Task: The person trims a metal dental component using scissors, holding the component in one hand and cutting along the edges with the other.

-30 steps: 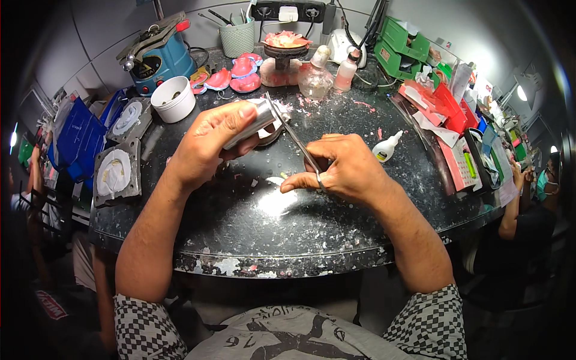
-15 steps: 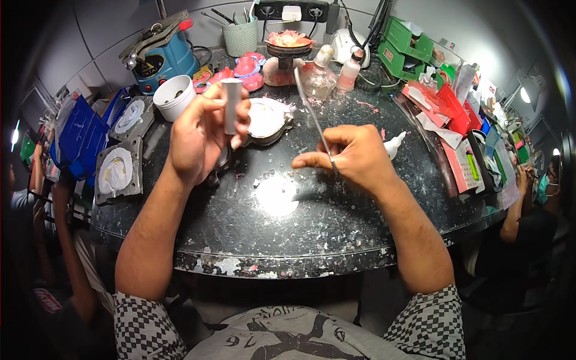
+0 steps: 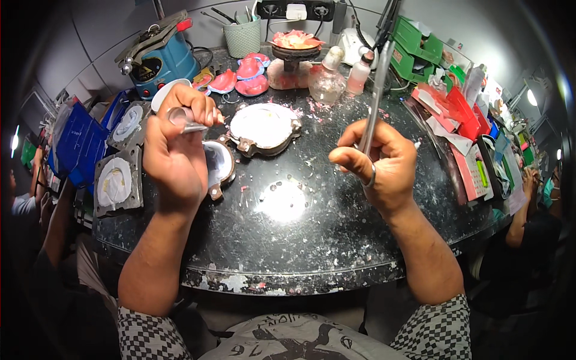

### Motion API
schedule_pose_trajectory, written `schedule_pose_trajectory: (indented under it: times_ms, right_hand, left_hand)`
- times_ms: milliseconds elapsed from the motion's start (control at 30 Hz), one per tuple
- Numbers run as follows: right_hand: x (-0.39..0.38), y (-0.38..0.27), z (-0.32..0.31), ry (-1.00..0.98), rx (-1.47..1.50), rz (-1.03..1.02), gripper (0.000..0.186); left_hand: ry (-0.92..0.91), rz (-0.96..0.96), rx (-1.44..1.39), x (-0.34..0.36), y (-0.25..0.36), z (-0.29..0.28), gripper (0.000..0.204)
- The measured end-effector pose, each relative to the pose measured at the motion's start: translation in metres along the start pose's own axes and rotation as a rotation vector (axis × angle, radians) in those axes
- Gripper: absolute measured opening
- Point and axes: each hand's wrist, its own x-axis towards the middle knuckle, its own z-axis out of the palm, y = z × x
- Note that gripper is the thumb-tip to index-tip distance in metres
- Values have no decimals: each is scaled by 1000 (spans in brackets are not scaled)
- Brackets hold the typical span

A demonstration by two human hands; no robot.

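Note:
My left hand (image 3: 177,144) is raised over the left side of the black bench, its fingers closed round a short, shiny grey cylinder (image 3: 187,120) whose round end shows. My right hand (image 3: 389,165) grips a long, thin metal spatula (image 3: 377,90), which stands nearly upright with its blade above the fist. Between the hands, farther back, a round metal flask filled with white plaster (image 3: 263,123) lies on the bench. A second plaster-filled flask half (image 3: 223,163) sits partly behind my left hand.
Square flask halves with plaster (image 3: 114,183) lie at left, near a blue machine (image 3: 162,66). Pink moulded pieces (image 3: 249,75), a glass burner bottle (image 3: 327,84) and a squeeze bottle (image 3: 360,75) stand at the back. Red sheets (image 3: 447,105) and green bins (image 3: 414,51) crowd the right.
My left hand has moved left and tipped the cylinder from upright to nearly end-on. My right hand has shifted right, and the spatula now leans right instead of left.

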Motion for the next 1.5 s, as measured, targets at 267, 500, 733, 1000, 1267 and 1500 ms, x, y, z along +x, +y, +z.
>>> schedule_pose_trajectory:
  times_ms: [267,500,733,1000,1267,1500]
  right_hand:
    - [5,4,3,55,29,-35,29]
    - [3,6,1,55,4,-41,29]
    - [5,2,-2,-117,-280,-17,40]
    - [5,0,3,-266,-380,-83,45]
    - [4,-1,3,-293,-431,-106,45]
    - [3,-4,3,-339,-509,-165,44]
  left_hand:
    - [-6,-2,-13,-4,7,-1,27]
    - [-42,-33,60,-8,-1,12,25]
    - [-416,-227,419,-14,8,11,36]
    - [-368,-230,315,-13,9,17,36]
    - [-275,-372,44,-12,-7,9,36]
    - [-384,-348,104,-10,-12,-5,34]
